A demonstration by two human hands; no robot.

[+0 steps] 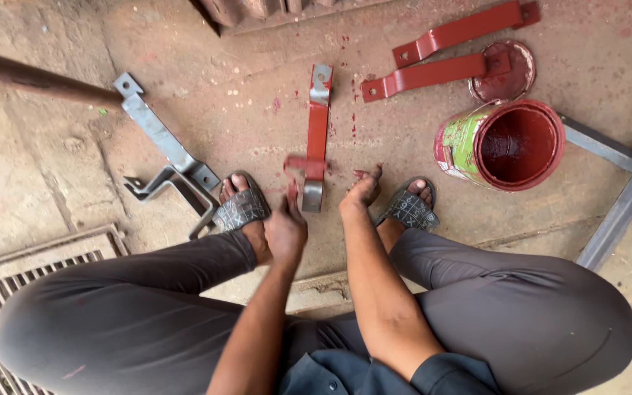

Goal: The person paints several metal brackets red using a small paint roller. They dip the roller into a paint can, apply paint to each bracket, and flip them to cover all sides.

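the left hand (285, 228) has its grip pinched on the near, unpainted end of a half-painted metal bracket (317, 135) lying on the concrete floor (257, 124). just right of that grip, the right hand (362, 192) hovers with paint-stained fingers loosely spread, holding nothing. beyond and right of the right hand, an open tin of red paint (502, 145) lies tilted on its side, its lid (510, 73) just behind it. two fully red brackets (433, 73) rest beyond the tin. left of the left grip lie bare grey brackets (162, 143). sandalled feet flank both hands.
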